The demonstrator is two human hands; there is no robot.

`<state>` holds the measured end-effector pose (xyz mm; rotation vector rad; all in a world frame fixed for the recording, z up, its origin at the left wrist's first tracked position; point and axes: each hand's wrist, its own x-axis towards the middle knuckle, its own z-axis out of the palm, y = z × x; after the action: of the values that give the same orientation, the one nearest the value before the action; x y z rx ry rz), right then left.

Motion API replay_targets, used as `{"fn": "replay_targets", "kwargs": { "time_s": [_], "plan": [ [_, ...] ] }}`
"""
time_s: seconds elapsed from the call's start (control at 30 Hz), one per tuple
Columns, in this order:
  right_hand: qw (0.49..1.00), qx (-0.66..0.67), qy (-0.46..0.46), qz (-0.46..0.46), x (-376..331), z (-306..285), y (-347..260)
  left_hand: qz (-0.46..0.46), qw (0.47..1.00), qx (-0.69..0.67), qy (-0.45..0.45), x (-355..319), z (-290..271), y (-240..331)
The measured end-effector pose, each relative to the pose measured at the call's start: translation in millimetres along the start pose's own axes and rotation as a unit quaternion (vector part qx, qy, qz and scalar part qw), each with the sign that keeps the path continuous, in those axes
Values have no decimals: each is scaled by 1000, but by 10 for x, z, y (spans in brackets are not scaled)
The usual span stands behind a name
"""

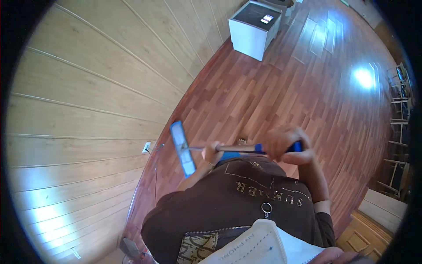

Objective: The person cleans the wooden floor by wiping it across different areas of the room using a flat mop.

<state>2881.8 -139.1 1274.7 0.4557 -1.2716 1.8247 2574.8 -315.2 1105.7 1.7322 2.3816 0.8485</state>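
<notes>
A flat mop (182,148) with a long blue-edged head rests on the wood floor close to the left wall. Its metal pole runs from the head across the front of my body to a blue grip on the right. My left hand (212,152) is closed round the pole, nearer the mop head. Up at the blue grip end, my right hand (285,144) is wrapped round the handle and slightly blurred. A bit of my foot (242,141) shows just beyond the pole.
Along the left runs a panelled wall (101,79) with an outlet (146,147); a cable trails from it to the floor. A white cabinet (249,37) with a dark top stands ahead by the wall. Racks (399,132) line the right side, with a wooden cabinet (362,235) at lower right.
</notes>
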Motion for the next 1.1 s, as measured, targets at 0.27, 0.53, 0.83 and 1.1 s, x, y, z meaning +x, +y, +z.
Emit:
{"fn": "replay_targets", "kwargs": {
  "time_s": [0.27, 0.53, 0.83, 1.1],
  "plan": [
    [990, 10, -36, 136, 1277, -1113, 2262, -139, 967, 160, -139, 1458, 409, -2337],
    [985, -152, -40, 70, 773, 239, 3079, 86, 990, -1, -115, 872, 601, -3588],
    [908, -396, -109, 81, -524, 3289, 7150, 253, 955, -132, -78, -902, 658, -7713],
    [840, -529, -71, 101, -839, 5322, 9062, 304, 921, -184, -159, -1750, 326, -9345]
  ]
}}
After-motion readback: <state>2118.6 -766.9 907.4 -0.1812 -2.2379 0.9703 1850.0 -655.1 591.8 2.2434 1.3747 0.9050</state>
